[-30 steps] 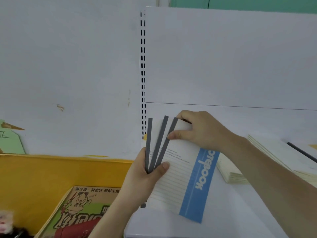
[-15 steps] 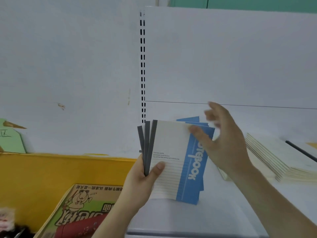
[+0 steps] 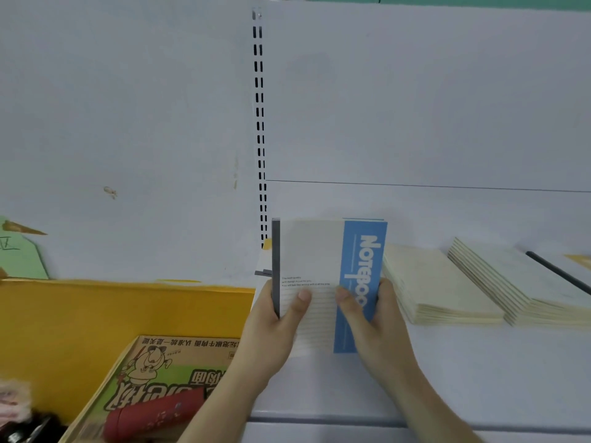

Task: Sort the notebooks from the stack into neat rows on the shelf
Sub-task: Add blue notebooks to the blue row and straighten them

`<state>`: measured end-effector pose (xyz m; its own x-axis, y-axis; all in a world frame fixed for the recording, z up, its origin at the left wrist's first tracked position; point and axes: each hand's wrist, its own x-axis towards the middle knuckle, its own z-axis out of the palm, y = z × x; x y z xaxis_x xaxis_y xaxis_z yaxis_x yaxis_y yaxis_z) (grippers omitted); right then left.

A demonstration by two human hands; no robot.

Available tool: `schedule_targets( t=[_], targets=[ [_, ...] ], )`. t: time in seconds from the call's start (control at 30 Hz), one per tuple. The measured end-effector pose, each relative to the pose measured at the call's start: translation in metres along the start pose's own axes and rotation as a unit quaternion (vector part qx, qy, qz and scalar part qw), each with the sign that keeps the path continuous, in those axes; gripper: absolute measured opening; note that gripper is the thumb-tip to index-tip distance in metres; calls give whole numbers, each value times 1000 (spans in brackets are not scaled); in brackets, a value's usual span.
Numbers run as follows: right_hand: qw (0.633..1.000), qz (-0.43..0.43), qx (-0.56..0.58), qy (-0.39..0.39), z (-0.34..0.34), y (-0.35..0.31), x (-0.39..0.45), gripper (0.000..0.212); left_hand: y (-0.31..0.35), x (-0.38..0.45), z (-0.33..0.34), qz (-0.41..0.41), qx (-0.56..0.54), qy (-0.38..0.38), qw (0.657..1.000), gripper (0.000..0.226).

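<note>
Both hands, left (image 3: 275,327) and right (image 3: 371,327), grasp notebooks (image 3: 319,260) above white shelf (image 3: 447,372); yellow bin (image 3: 96,308) left

Counting the shelf's goods
Two hands (image 3: 326,318) are gripping one squared notebook bundle (image 3: 313,251); two cream stacks (image 3: 441,282) are lying to their right.

Squared-up notebooks (image 3: 319,260) upright above white shelf (image 3: 479,378); cream stacks (image 3: 441,282) rightward

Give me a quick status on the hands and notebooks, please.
Left hand and right hand both grip the notebooks, squared, upright over the shelf. Nothing in the way.
</note>
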<state>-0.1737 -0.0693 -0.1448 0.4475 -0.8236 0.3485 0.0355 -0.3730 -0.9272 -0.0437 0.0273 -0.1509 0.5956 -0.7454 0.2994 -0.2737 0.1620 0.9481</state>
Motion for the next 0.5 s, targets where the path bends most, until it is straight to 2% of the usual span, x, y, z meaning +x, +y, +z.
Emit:
schedule_targets(
  t=[0.1,0.17,0.3,0.5],
  targets=[
    [1000,5,-18,-9,-2,8,0,32,-3,1,1,-10,12,10,1000,27],
    [997,5,-56,-46,-8,12,-1,27,-8,0,-1,-17,44,9,999,26],
    [980,3,-166,-110,-20,14,-4,42,-20,-3,-1,-30,70,21,997,28],
    [964,25,-237,-119,-21,15,-13,55,-14,-5,0,-22,62,28,997,19]
  ],
)
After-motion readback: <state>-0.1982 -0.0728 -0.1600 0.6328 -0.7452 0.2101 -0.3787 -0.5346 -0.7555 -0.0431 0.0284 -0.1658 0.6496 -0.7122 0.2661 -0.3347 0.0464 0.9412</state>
